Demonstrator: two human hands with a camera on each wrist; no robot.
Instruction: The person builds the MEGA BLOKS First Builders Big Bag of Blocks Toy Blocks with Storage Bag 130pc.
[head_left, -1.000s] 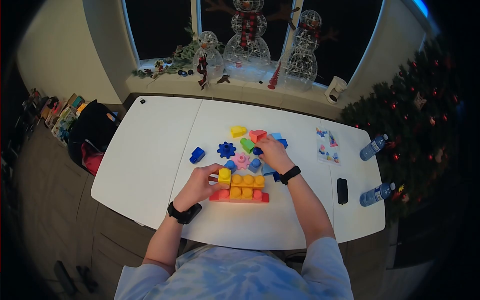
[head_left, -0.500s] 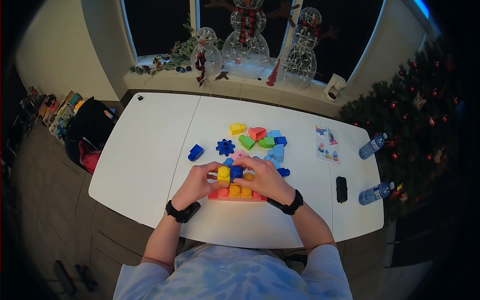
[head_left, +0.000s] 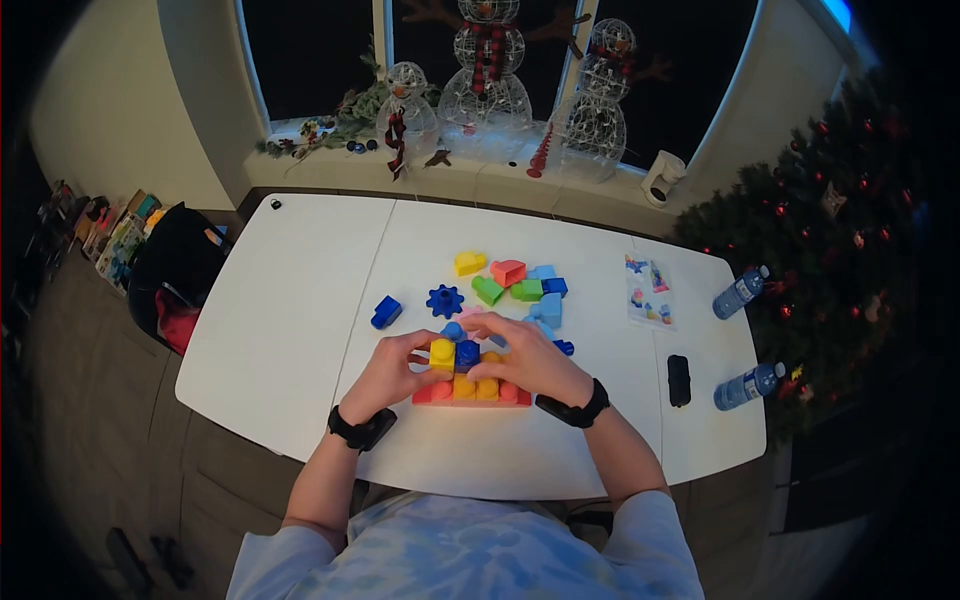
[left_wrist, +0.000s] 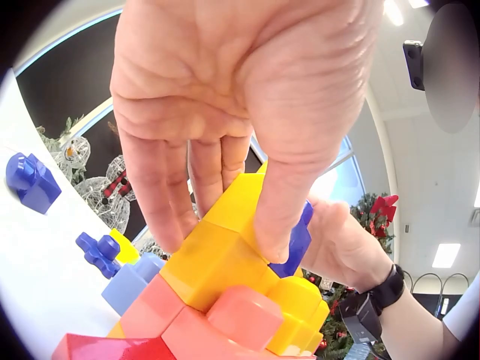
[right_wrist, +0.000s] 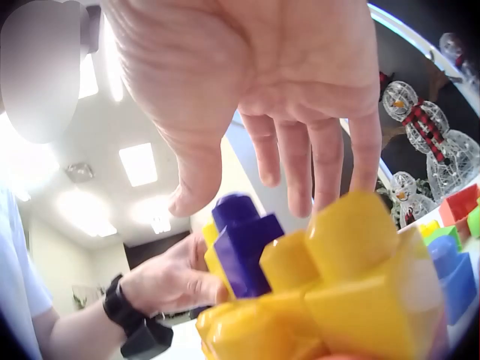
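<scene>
My left hand (head_left: 388,378) pinches a yellow block (head_left: 443,353) at the left end of a stacked block structure; its thumb lies against the near side in the left wrist view. Beside that block a dark blue block (head_left: 467,355) stands upright on the yellow-orange row, as the right wrist view also shows (right_wrist: 244,244). Around the blue block, my right hand (head_left: 540,368) is spread, thumb and fingers apart, with a gap between thumb and block in the right wrist view. Under the yellow-orange blocks (right_wrist: 360,300) runs a pink-red base (head_left: 470,402).
Behind the structure lie a blue gear (head_left: 445,301), a yellow block (head_left: 470,263), a red block (head_left: 508,272) and several green and blue blocks. A lone blue block (head_left: 386,312) is to the left. On the right are a picture sheet (head_left: 650,293), black case (head_left: 679,381) and two bottles.
My right hand has come from the loose blocks to the structure with the dark blue block, set it beside the yellow one and loosened its fingers. My left hand stays at the yellow block.
</scene>
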